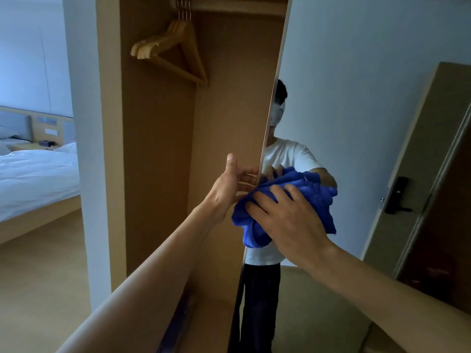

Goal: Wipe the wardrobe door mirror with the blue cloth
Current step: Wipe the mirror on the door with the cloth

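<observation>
The wardrobe door mirror (356, 85) stands open and fills the right half of the view, its thin edge (267, 138) facing me. My right hand (288, 220) presses a bunched blue cloth (248, 225) flat against the glass near the edge at mid height, fingers spread over it. My left hand (229, 184) holds the door's edge from the wardrobe side, thumb up and fingers wrapped round the back. The mirror reflects a person in a white shirt and the cloth.
Several wooden hangers (173, 49) hang on the rail inside the open wardrobe (158, 149). A bed (33, 174) with white linen stands at the left beyond a white wall. The mirror reflects a brown door with a black lock (397, 194).
</observation>
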Tool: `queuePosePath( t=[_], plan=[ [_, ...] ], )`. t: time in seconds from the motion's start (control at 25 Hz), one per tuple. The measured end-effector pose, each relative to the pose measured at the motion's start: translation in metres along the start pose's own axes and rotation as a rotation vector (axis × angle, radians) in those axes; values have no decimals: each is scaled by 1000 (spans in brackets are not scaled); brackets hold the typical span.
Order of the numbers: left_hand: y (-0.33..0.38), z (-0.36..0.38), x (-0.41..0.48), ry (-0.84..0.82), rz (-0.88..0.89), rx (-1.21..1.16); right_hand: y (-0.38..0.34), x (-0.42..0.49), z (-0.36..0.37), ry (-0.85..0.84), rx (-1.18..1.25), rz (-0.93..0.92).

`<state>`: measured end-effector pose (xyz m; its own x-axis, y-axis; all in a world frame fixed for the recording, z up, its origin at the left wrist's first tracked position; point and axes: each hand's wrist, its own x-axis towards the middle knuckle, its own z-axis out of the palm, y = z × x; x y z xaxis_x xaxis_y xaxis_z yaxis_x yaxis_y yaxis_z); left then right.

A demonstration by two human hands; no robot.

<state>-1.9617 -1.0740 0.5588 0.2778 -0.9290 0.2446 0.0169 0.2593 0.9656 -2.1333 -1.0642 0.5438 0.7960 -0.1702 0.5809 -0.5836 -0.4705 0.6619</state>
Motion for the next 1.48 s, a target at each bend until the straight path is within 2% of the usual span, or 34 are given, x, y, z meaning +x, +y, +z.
queuePosePath(
  t=[0.16, 0.36, 0.56, 0.8, 0.88, 1.08, 1.24, 1.32, 1.48],
  plan=[
    [-1, 0, -2, 21, -27, -42, 19, 29, -21, 123, -67, 134],
    [-1, -7, -2, -26, -40, -35, 23, 33, -21, 129, -96, 95],
    [-12, -5, -13, -40, -36, 72, -21, -15, 17, -38, 69, 43],
    [-49, -5, -25, -36, -54, 61, -69, -48, 38, -280, 165, 36],
    [-63, -7, -28, -35, -74, 76, -68, -47, 37, -250, 175, 34],
    [-92, -10, -36, -49, -165, 60, -47, -26, 25, -37, 117, 133],
    [-99, -16, -38, -70, -210, 25, -44, -29, 28, 9, 91, 140],
    [-102, -15, -39, -61, -205, 30, -55, -40, 34, -27, 91, 118],
    [-109, -13, -40, -58, -191, 84, -86, -66, 51, -220, 169, 85]
  ],
)
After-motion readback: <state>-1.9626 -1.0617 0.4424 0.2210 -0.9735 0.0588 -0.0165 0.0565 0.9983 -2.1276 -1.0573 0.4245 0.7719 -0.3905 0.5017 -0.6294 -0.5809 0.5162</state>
